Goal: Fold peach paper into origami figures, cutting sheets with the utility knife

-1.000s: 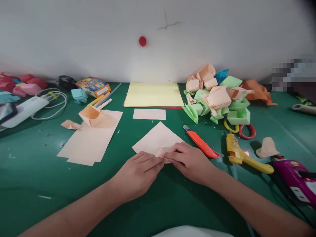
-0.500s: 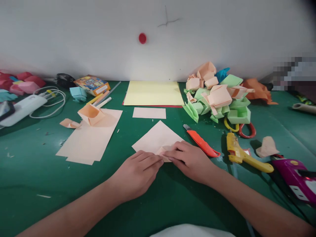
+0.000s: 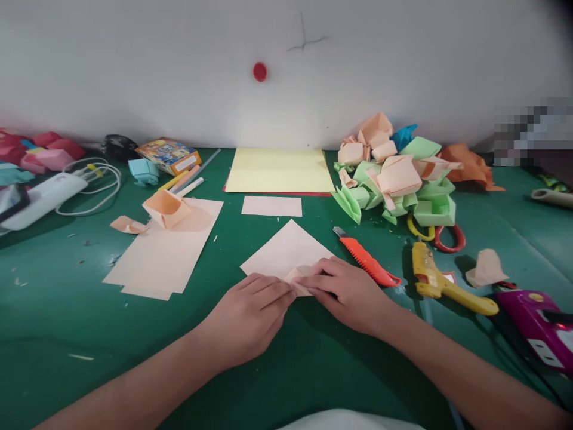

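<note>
A pale peach square of paper [image 3: 285, 251] lies on the green table [image 3: 313, 364] with one corner pointing away from me. My left hand [image 3: 248, 313] and my right hand [image 3: 347, 292] meet at its near corner. Both have their fingers pressed together on a small folded flap [image 3: 296, 276] of that paper. The near part of the sheet is hidden under my fingers.
An orange utility knife [image 3: 367, 263] lies just right of my right hand, then a yellow glue gun [image 3: 441, 280] and scissors [image 3: 441, 236]. A heap of folded paper shapes [image 3: 396, 179] sits at the back right. Peach sheets [image 3: 165, 251] lie left, a yellow sheet [image 3: 280, 170] behind.
Almost nothing differs; both hands stay pressed on the fold at the paper's near corner, with only slight finger shifts.
</note>
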Tool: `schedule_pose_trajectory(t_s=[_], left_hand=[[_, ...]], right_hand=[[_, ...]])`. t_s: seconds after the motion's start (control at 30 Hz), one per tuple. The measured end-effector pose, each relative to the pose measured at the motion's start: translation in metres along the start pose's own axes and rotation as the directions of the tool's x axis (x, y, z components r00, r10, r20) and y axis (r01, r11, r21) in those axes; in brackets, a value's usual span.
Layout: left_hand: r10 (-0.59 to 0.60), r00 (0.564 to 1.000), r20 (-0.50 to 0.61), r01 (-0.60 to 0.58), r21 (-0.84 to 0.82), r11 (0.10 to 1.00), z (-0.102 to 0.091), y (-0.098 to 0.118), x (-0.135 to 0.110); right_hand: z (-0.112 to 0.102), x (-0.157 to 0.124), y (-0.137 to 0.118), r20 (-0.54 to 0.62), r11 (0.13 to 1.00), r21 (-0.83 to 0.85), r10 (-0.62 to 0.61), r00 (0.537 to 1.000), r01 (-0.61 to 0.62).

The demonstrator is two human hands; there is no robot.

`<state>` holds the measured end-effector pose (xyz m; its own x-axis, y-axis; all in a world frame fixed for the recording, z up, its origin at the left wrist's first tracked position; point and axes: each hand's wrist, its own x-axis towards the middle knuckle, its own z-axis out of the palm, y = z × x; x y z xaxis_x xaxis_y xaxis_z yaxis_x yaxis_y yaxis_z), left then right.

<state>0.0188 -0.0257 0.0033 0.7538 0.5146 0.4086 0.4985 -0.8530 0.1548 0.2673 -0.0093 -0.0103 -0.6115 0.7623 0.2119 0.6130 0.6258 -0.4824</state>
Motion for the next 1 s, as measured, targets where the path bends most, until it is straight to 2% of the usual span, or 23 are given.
schedule_pose_trajectory(t_s=[0.23, 0.5, 0.83, 1.0], left_hand=[[0.006, 1.0, 0.004, -0.006, 0.01, 1.0, -0.001, 0.0, -0.001], [-0.079, 0.997, 0.008, 0.079, -0.016, 0.997, -0.009, -0.006, -0.005], [-0.029, 0.994, 0.107, 0.048, -0.177, 0.983, -0.022, -0.029, -0.007], [0.001, 0.996, 0.092, 0.015, -0.179, 0.984, -0.02, -0.031, -0.006]], right_hand=[[0.0, 0.0, 0.0, 0.006, 1.0, 0.008, 0.0, 1.0, -0.001], [0.0, 0.0, -0.001, 0.011, 1.0, 0.012, 0.026, 1.0, -0.026], [-0.001, -0.001, -0.001, 0.023, 0.999, 0.018, 0.026, 0.999, -0.027], [-0.001, -0.001, -0.002, 0.018, 0.999, 0.02, 0.025, 1.0, -0.026]])
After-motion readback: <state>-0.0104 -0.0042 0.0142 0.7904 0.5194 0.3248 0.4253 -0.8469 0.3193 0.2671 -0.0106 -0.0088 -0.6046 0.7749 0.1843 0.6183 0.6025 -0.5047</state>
